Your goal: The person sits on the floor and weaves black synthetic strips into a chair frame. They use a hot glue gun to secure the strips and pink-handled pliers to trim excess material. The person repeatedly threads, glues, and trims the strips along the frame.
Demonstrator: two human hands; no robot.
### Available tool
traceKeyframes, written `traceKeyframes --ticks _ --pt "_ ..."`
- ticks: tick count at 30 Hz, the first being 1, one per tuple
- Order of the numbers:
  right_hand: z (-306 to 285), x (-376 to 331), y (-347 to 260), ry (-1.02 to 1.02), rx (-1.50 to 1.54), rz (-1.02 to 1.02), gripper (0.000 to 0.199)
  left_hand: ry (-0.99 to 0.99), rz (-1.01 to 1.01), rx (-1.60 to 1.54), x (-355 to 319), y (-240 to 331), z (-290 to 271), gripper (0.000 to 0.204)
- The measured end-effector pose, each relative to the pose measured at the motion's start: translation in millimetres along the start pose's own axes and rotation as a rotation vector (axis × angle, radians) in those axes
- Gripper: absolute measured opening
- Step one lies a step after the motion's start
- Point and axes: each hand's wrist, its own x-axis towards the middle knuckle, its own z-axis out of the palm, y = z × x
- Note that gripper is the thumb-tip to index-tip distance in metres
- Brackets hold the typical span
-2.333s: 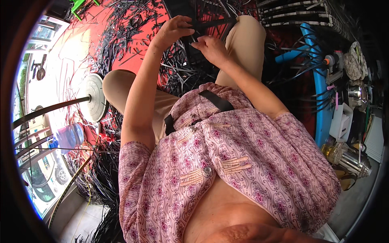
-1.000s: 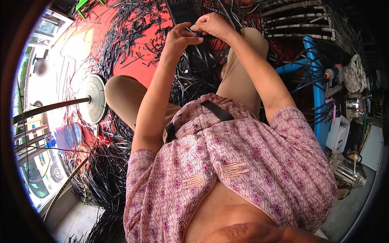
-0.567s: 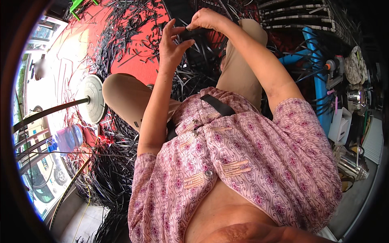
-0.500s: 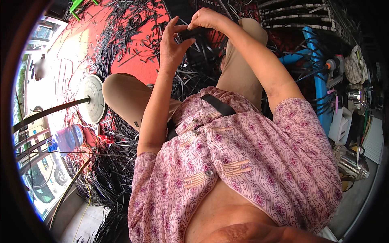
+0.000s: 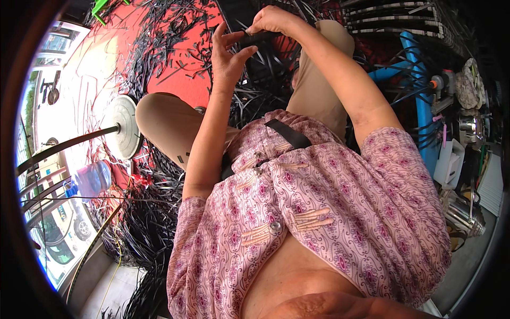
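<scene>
My left hand [image 5: 227, 59] is raised over my lap, its thumb and fingers spread apart around a gap. Close to its fingertips, my right hand [image 5: 273, 21] is closed in a pinch. Whatever lies between the right fingertips is too small and dark to make out against the black background. Below both hands is a dark heap of flat black plastic strips [image 5: 260, 98], and a wide black panel [image 5: 236, 16] stands just behind them. Another short black strip [image 5: 287, 133] lies across my patterned shirt at the waist.
Loose black strips litter the red floor [image 5: 183, 87]. On the left are a round grey base [image 5: 122, 127] with a curved rod and a clear water bottle [image 5: 91, 179]. Blue pipes [image 5: 422, 106], a woven black frame [image 5: 393, 18] and a metal flask [image 5: 461, 212] are on the right.
The right hand has risen slightly, and the left thumb and fingers have shifted a little. The hands remain close together. The whole view has moved slightly.
</scene>
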Motion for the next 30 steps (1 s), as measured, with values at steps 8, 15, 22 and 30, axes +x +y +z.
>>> traceKeyframes --ticks 8,15,22,30 --pt "12.4 18.8 9.4 0.023 -0.023 0.006 0.029 -0.062 -0.24 -0.315 -0.8 6.1 -5.8 0.088" --pt "10.0 21.7 17.8 0.061 0.084 0.006 0.03 -0.08 -0.504 -0.264 17.1 21.7 -2.4 0.084" --pt "1.6 -6.9 -18.4 0.155 -0.03 0.08 0.027 -0.361 -0.789 -0.416 67.3 -42.6 -8.0 0.061" --pt "2.7 -7.3 4.5 0.217 0.403 0.001 0.023 -0.379 -0.756 -0.458 75.8 -20.2 4.1 0.056"
